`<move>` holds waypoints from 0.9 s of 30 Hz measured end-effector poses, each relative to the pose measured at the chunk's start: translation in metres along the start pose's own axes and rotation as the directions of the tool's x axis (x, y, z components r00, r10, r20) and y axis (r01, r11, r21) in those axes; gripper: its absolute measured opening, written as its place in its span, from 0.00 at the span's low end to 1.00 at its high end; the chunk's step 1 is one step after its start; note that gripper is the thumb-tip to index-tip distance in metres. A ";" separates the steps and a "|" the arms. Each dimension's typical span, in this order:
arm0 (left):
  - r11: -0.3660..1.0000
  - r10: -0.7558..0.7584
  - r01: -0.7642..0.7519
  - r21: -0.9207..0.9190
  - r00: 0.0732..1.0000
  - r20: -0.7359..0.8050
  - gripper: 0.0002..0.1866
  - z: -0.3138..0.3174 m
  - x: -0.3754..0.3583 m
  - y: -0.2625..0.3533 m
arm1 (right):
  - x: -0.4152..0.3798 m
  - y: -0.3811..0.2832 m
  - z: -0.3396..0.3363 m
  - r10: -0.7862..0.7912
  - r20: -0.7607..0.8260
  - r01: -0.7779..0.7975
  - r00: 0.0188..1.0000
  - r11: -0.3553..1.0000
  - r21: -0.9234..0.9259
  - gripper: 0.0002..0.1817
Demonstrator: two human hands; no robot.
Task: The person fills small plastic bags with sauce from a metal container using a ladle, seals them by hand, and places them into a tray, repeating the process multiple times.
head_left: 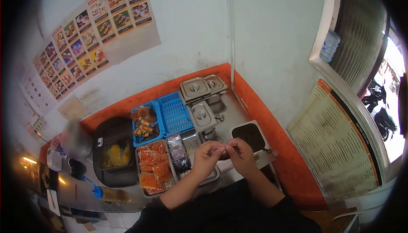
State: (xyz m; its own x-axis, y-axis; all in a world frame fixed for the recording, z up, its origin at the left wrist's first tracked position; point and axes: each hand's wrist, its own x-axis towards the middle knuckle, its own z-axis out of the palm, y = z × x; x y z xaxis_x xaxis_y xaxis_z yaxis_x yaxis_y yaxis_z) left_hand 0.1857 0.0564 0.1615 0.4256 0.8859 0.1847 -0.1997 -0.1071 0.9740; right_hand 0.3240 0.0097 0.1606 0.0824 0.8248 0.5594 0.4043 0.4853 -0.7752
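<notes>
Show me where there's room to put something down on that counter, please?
The shiny steel counter looks bare between the lidded steel pans and the orange wall band. A smaller patch lies left of the blue-topped brownish bottle. It's crowded mid-counter: blue plastic baskets, orange packets, and the left hand and right hand above.

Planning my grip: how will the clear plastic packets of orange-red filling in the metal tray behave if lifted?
The packets are probably floppy, since they lie slumped over one another. Being glossy, they may slip. They look plump, so perhaps heavy for their size.
</notes>
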 end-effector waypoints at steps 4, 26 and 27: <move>1.000 0.016 -0.016 0.011 0.998 -0.063 0.06 0.001 -0.005 0.017 | -0.002 0.006 0.003 0.127 -0.075 -0.117 0.989 0.986 0.121 0.04; 0.524 -0.107 -0.297 0.798 0.907 0.408 0.06 -0.082 -0.059 -0.050 | -0.044 0.044 0.059 0.008 0.554 0.129 0.833 0.969 -0.209 0.04; 0.463 -0.160 -0.323 0.826 0.886 0.436 0.06 -0.084 -0.059 -0.054 | -0.046 0.047 0.064 0.016 0.587 0.128 0.810 0.971 -0.204 0.04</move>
State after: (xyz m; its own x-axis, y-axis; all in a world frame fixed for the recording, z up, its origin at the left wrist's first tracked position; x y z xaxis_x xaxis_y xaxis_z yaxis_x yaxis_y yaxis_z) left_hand 0.0973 0.0474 0.0872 0.7937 0.6048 0.0653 0.4987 -0.7085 0.4993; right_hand 0.2815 0.0134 0.0798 -0.4609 0.8460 0.2681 0.5889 0.5175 -0.6208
